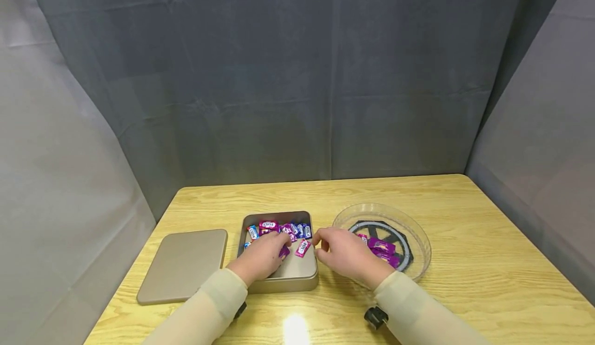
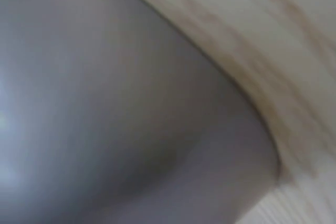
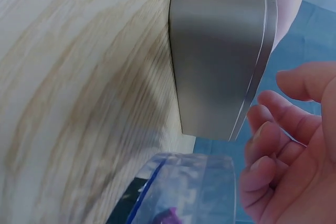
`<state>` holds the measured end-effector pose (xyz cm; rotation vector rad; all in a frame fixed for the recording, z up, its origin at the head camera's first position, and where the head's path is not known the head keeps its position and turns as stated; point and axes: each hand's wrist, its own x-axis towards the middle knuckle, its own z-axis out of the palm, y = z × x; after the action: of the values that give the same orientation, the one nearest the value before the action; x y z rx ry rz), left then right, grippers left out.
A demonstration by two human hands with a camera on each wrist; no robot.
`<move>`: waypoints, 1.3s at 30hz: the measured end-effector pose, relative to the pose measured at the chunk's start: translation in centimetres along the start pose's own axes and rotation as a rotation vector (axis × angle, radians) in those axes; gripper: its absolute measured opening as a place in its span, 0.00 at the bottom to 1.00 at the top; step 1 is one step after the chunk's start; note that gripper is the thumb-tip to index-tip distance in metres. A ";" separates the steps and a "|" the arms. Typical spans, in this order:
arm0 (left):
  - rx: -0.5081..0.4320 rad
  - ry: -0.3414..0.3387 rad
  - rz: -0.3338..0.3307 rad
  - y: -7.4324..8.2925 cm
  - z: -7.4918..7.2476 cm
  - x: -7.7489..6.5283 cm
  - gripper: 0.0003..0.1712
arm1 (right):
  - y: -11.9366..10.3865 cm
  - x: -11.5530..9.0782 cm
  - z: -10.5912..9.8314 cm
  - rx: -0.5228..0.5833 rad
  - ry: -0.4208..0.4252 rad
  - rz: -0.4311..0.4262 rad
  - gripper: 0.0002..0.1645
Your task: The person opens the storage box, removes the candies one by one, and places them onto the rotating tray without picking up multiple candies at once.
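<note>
A metal tin (image 1: 296,284) holds several wrapped candies in pink, purple and blue wrappers. My left hand (image 1: 262,256) reaches over its left side with the fingers bent down into it. A purple candy (image 1: 284,252) shows right by those fingers; whether they pinch it is hidden. One pink candy (image 1: 302,248) lies apart near the tin's right wall. My right hand (image 1: 346,254) hovers between the tin and a clear round bowl (image 1: 420,231). In the right wrist view its thumb and fingers (image 3: 291,116) are loosely curved, with a gap and nothing between them. Purple candies (image 1: 383,249) lie in the bowl.
The flat tin lid (image 1: 186,265) lies on the wooden table (image 1: 488,262) left of the tin. Grey cloth (image 1: 279,76) hangs behind the table and at both sides. The left wrist view is blurred and shows only the tin's outer wall (image 2: 131,103) and wood.
</note>
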<state>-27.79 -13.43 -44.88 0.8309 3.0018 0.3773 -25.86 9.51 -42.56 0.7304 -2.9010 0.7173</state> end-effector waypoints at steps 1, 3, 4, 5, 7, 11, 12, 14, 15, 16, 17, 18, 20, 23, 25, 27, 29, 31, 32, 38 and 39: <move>-0.006 -0.004 0.002 0.1 -0.1 0.0 0.13 | -0.1 0.0 0.0 0.005 -0.001 0.001 0.07; -0.022 -0.006 0.008 0.2 -0.2 0.0 0.13 | -0.2 0.0 0.0 0.016 -0.007 0.004 0.06; -0.029 -0.003 0.015 0.3 -0.3 0.0 0.14 | -0.3 0.0 0.0 0.024 -0.012 0.005 0.07; -0.034 0.002 0.017 0.4 -0.3 -0.1 0.15 | -0.4 0.0 0.0 0.031 -0.015 0.006 0.07; -0.056 0.019 0.023 0.5 -0.4 -0.2 0.16 | -0.6 0.0 0.0 0.038 -0.018 0.008 0.07; -0.124 0.053 0.008 1.0 -1.2 -0.4 0.17 | -0.7 0.1 0.0 0.061 -0.018 0.006 0.07; -0.147 0.063 0.004 1.1 -1.4 -0.5 0.17 | -0.8 0.1 0.0 0.069 -0.019 0.004 0.07; -0.192 0.086 -0.001 1.4 -1.9 -0.7 0.17 | -0.8 0.1 0.0 0.088 -0.022 -0.008 0.07; -0.219 0.097 -0.002 1.6 -2.1 -0.7 0.16 | -0.9 0.0 0.0 0.100 -0.024 -0.014 0.07; -0.253 0.105 -0.004 1.8 -2.2 -0.8 0.16 | -0.9 0.0 0.0 0.110 -0.025 -0.019 0.08; -0.284 0.112 -0.005 2.0 -2.4 -0.9 0.15 | -1.0 0.0 0.0 0.118 -0.025 -0.025 0.08; -0.313 0.120 -0.006 2.1 -2.5 -0.9 0.14 | -1.0 0.0 0.0 0.129 -0.023 -0.030 0.08; -0.368 0.128 -0.011 2.5 -2.8 -1.0 0.13 | -1.1 0.0 0.0 0.160 -0.020 -0.039 0.09; -0.417 0.133 -0.014 3.1 -3.2 -1.1 0.12 | -1.3 -0.2 -0.1 0.206 -0.014 -0.052 0.10; -0.439 0.136 -0.013 3.5 -3.4 -1.2 0.11 | -1.4 -0.3 -0.2 0.233 -0.009 -0.062 0.10; -0.450 0.141 -0.012 3.8 -3.5 -1.2 0.10 | -1.5 -0.4 -0.3 0.248 0.000 -0.069 0.10; -0.450 0.153 -0.012 4.0 -3.4 -1.1 0.10 | -1.5 -0.4 -0.3 0.257 0.014 -0.068 0.11; -0.441 0.169 -0.007 4.2 -3.2 -1.0 0.09 | -1.5 -0.5 -0.3 0.265 0.028 -0.063 0.13; -0.433 0.178 -0.003 4.2 -3.1 -1.0 0.10 | -1.5 -0.5 -0.3 0.269 0.034 -0.059 0.14; -0.433 0.202 0.065 4.8 -3.0 -0.7 0.09 | -1.2 -0.8 -0.3 0.285 0.073 -0.058 0.15; -0.442 0.199 0.081 4.9 -3.0 -0.7 0.09 | -1.1 -0.8 -0.3 0.282 0.079 -0.060 0.14</move>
<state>-24.90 -10.37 -40.84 0.9115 2.8719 1.1349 -24.65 9.11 -41.93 0.7898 -2.7246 1.1359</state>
